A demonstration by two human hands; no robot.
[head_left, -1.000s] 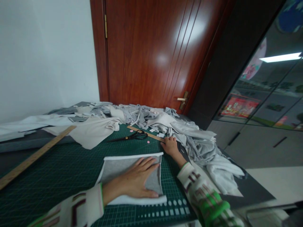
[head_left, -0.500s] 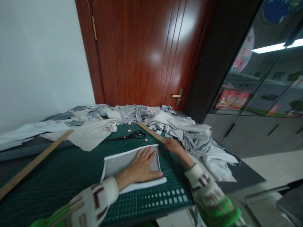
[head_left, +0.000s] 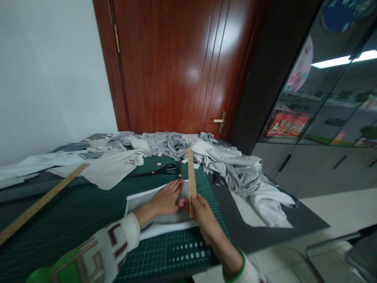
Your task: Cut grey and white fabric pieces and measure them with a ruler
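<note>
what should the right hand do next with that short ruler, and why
Probably lower the short wooden ruler flat onto the grey fabric piece. The right hand grips its near end beside the fabric's right edge, while the left hand already presses the fabric flat on the green cutting mat.

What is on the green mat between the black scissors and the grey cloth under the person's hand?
In the head view, only bare cutting mat separates the scissors from the grey fabric piece; the short wooden ruler passes just right of that gap.
</note>
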